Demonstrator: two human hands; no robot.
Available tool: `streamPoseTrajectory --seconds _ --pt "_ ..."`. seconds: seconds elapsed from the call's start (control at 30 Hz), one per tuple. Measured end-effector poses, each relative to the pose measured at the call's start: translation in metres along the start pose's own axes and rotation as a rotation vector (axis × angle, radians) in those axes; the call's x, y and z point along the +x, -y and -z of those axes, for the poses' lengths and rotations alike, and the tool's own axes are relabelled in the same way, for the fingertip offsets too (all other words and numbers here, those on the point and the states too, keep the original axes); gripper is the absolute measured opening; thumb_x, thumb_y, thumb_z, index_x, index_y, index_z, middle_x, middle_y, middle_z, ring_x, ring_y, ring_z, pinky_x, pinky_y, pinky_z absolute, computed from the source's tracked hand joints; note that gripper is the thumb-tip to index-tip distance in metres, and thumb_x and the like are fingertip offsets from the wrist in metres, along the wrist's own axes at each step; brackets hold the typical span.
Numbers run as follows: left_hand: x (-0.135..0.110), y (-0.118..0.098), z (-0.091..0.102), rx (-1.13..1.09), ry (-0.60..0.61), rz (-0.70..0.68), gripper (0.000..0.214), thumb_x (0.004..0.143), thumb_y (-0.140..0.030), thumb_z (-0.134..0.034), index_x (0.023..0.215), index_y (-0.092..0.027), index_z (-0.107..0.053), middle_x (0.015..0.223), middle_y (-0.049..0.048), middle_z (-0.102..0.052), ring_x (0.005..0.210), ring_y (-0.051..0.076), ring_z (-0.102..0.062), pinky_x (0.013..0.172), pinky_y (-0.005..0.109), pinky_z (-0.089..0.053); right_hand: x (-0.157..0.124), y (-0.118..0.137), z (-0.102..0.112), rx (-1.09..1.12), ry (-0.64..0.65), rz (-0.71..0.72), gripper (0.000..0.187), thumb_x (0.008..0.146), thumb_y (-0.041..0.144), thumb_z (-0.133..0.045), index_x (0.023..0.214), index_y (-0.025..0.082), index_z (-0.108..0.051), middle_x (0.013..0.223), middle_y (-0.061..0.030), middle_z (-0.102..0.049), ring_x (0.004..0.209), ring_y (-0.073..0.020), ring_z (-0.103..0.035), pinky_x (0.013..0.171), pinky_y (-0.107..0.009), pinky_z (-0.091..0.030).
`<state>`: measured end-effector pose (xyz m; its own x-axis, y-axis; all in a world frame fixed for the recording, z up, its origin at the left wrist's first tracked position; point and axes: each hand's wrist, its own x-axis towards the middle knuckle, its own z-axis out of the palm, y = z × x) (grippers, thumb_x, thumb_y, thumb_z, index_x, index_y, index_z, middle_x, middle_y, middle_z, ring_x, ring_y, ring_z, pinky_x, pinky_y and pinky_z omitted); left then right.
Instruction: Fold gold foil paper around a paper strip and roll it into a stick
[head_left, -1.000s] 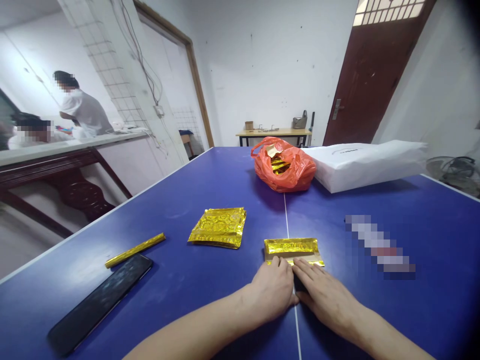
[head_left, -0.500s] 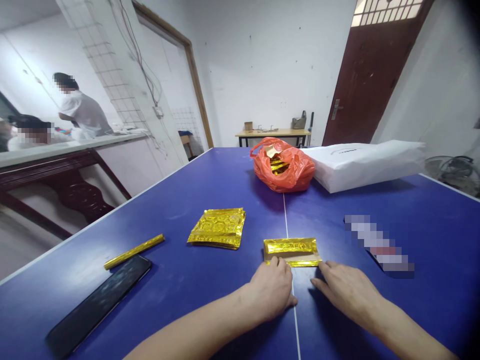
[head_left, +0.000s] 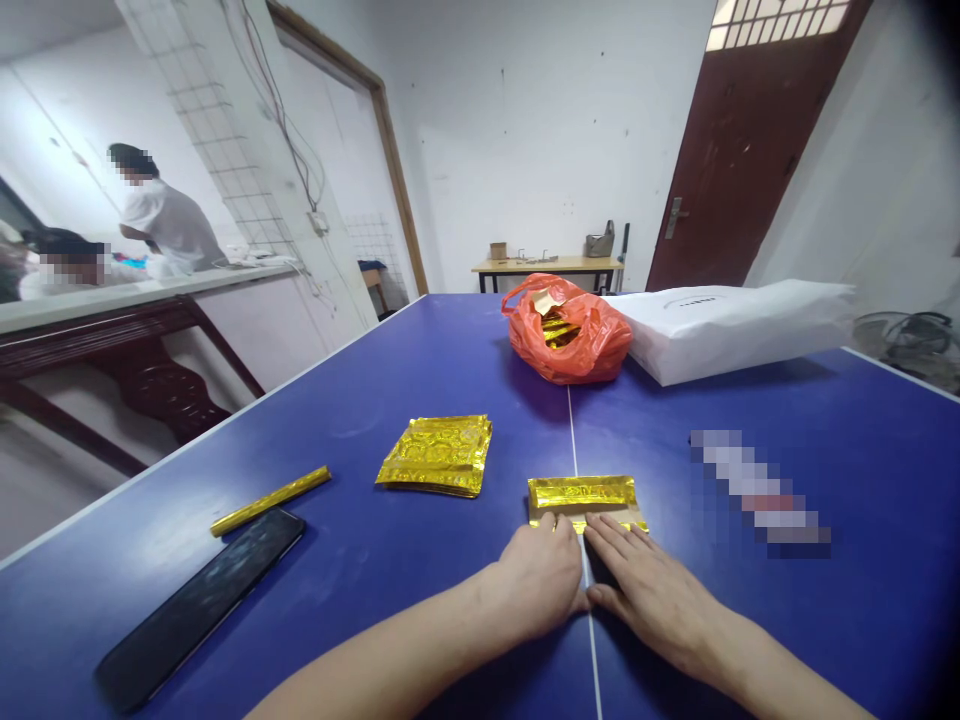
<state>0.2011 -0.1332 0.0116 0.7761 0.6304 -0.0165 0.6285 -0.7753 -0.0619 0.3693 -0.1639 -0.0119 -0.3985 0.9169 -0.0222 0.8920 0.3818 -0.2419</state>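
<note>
A sheet of gold foil paper (head_left: 581, 490) lies on the blue table, its far and near edges folded over a brown paper middle. My left hand (head_left: 544, 575) is closed, its curled fingertips pressing down the sheet's near left edge. With fingers stretched out flat, my right hand (head_left: 645, 590) rests on the near right part of the same sheet, beside my left hand. Both hands hide part of the near fold. To the left sits a stack of gold foil papers (head_left: 435, 455). Farther left is a thin rolled gold foil tube (head_left: 270, 501).
A black phone (head_left: 199, 610) lies at the left of the blue table (head_left: 360, 600). A red plastic bag (head_left: 592, 350) holding gold papers stands farther back, next to a white bag (head_left: 720, 335). A blurred-out item (head_left: 761, 495) lies at right. Two people are beyond the left counter.
My right hand has moved left from the sheet's right corner and flattened onto its near edge, close to my left hand. My left hand stays in place.
</note>
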Motion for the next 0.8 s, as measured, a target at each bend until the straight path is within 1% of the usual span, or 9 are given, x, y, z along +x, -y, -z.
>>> streamPoseTrajectory --seconds 0.17,0.27,0.33,0.4,0.5,0.53,0.57,0.63,0.8 --pt "-0.003 0.003 0.012 0.015 0.087 0.082 0.043 0.078 -0.049 -0.054 0.09 -0.009 -0.063 0.088 0.013 -0.059 0.083 0.025 -0.056 0.06 0.031 -0.048 0.0 0.0 0.006 -0.035 -0.051 -0.043 0.049 0.077 0.03 -0.056 0.123 0.013 -0.05 0.13 -0.0187 -0.045 0.12 -0.0294 -0.04 0.097 -0.049 -0.034" --pt "-0.006 0.01 0.027 0.036 0.18 0.145 0.031 0.081 -0.039 -0.053 0.079 -0.012 -0.066 0.077 0.0122 -0.062 0.075 0.025 -0.059 0.06 0.032 -0.047 0.0 0.002 0.009 -0.064 -0.027 -0.075 0.05 0.078 0.03 -0.056 0.123 0.01 -0.05 0.13 -0.0201 -0.044 0.119 -0.0298 -0.041 0.097 -0.048 -0.035" --pt "-0.007 0.013 0.035 0.039 0.234 0.159 0.029 0.084 -0.034 -0.05 0.075 -0.013 -0.066 0.07 0.011 -0.062 0.07 0.024 -0.06 0.059 0.033 -0.047 0.0 0.004 0.011 -0.084 -0.009 -0.083 0.052 0.078 0.031 -0.055 0.124 0.007 -0.048 0.13 -0.0208 -0.043 0.12 -0.0302 -0.041 0.098 -0.048 -0.035" --pt "-0.007 0.011 0.038 0.019 0.19 0.147 0.029 0.085 -0.033 -0.047 0.077 -0.013 -0.065 0.07 0.0104 -0.062 0.068 0.024 -0.06 0.058 0.033 -0.047 0.0 0.005 0.012 -0.105 -0.001 -0.08 0.053 0.079 0.03 -0.055 0.125 0.005 -0.047 0.13 -0.0216 -0.042 0.12 -0.0306 -0.041 0.098 -0.048 -0.035" --pt "-0.003 0.0 0.028 -0.031 -0.005 0.02 0.024 0.086 -0.028 -0.042 0.093 -0.012 -0.06 0.085 0.0108 -0.06 0.078 0.023 -0.057 0.06 0.031 -0.047 0.0 0.004 0.01 -0.128 -0.019 -0.058 0.054 0.079 0.032 -0.055 0.124 0.004 -0.047 0.129 -0.0225 -0.044 0.119 -0.031 -0.041 0.097 -0.048 -0.036" --pt "-0.002 -0.004 0.022 -0.037 -0.038 -0.028 0.024 0.086 -0.024 -0.041 0.098 -0.011 -0.057 0.087 0.0107 -0.059 0.08 0.022 -0.056 0.063 0.031 -0.047 0.0 0.003 0.008 -0.132 -0.034 -0.042 0.054 0.079 0.033 -0.055 0.124 0.005 -0.048 0.128 -0.0225 -0.044 0.119 -0.031 -0.042 0.097 -0.048 -0.037" --pt "0.0 -0.007 0.016 -0.03 -0.042 -0.066 0.025 0.085 -0.02 -0.04 0.102 -0.009 -0.054 0.089 0.0114 -0.057 0.081 0.022 -0.054 0.064 0.032 -0.047 0.0 0.002 0.007 -0.133 -0.052 -0.025 0.053 0.079 0.034 -0.055 0.122 0.005 -0.05 0.127 -0.0225 -0.046 0.118 -0.0311 -0.043 0.096 -0.048 -0.037" --pt "0.003 -0.011 0.005 -0.013 -0.063 -0.046 0.028 0.084 -0.018 -0.038 0.107 -0.007 -0.05 0.095 0.013 -0.055 0.085 0.023 -0.051 0.067 0.034 -0.047 0.0 0.001 0.004 -0.138 -0.088 0.0 0.049 0.078 0.034 -0.055 0.119 0.007 -0.053 0.125 -0.022 -0.049 0.115 -0.0314 -0.046 0.094 -0.048 -0.039" --pt "0.007 -0.003 -0.006 -0.01 -0.019 -0.018 0.023 0.079 -0.015 -0.042 0.097 -0.008 -0.054 0.089 0.0111 -0.053 0.084 0.022 -0.049 0.064 0.031 -0.047 -0.001 0.005 0.004 -0.208 -0.097 -0.018 0.043 0.075 0.024 -0.058 0.114 0.007 -0.056 0.119 -0.0203 -0.055 0.11 -0.0319 -0.051 0.092 -0.047 -0.042"
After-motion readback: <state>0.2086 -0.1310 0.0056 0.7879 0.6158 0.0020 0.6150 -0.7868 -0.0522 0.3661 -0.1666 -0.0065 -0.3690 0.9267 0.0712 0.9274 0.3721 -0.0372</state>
